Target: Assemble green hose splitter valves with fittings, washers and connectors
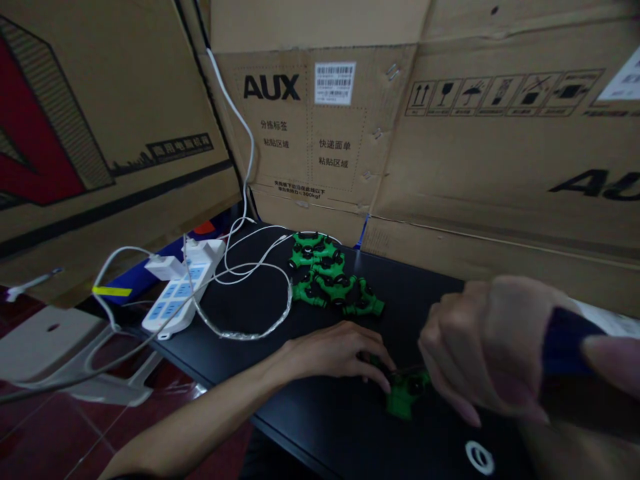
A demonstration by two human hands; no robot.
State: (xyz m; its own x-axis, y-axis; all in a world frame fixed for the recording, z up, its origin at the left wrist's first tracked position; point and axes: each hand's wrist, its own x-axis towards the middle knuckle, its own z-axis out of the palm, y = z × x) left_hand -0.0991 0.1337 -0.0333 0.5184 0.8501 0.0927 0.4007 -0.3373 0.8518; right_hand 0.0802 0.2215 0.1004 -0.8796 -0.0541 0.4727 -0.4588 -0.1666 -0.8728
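My left hand (340, 353) lies over the black tabletop, its fingers curled around a green branched fitting with black parts (401, 402), which rests on the table. My right hand (480, 343), blurred by motion, is wrapped round a dark blue handled tool (567, 343). A thin shaft seems to run from that hand to the top of the fitting; its tip and the tool's exact kind cannot be made out. Farther back, several similar green fittings (330, 283) with black parts sit in a cluster.
A white power strip (173, 303) with plugged-in adapters stands at the left edge, with white cables (250, 333) looping across the black table (240, 370). Cardboard walls (320, 133) enclose the back and left. A white ring (480, 457) lies near the front. A stool (50, 343) stands left.
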